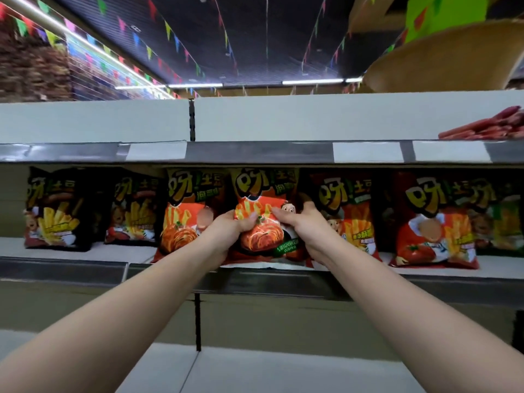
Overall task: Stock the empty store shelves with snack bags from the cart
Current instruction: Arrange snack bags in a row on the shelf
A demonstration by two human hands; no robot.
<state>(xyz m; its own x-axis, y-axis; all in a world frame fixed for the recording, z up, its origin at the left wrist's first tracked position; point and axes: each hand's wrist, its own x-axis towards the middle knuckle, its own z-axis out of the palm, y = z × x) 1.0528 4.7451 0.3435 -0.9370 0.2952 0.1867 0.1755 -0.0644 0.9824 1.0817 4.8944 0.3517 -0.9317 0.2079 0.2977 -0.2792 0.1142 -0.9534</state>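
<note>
An orange-red snack bag point(262, 194) stands upright on the middle shelf point(85, 252), its bottom edge at the shelf's front lip. My left hand point(231, 232) grips its left side with curled fingers. On the right side my right hand point(302, 224) grips it, thumb pressed onto the front. A matching orange bag point(185, 217) stands just left of it. Two dark bags point(52, 208) stand further left, and red bags point(436, 222) stand to the right. The cart is out of view.
The top shelf point(283, 150) carries blank price-tag strips and a pile of red sausages point(487, 126) at the far right. A lower shelf point(255, 373) lies below my arms. A black upright post point(197, 321) divides the shelf bays.
</note>
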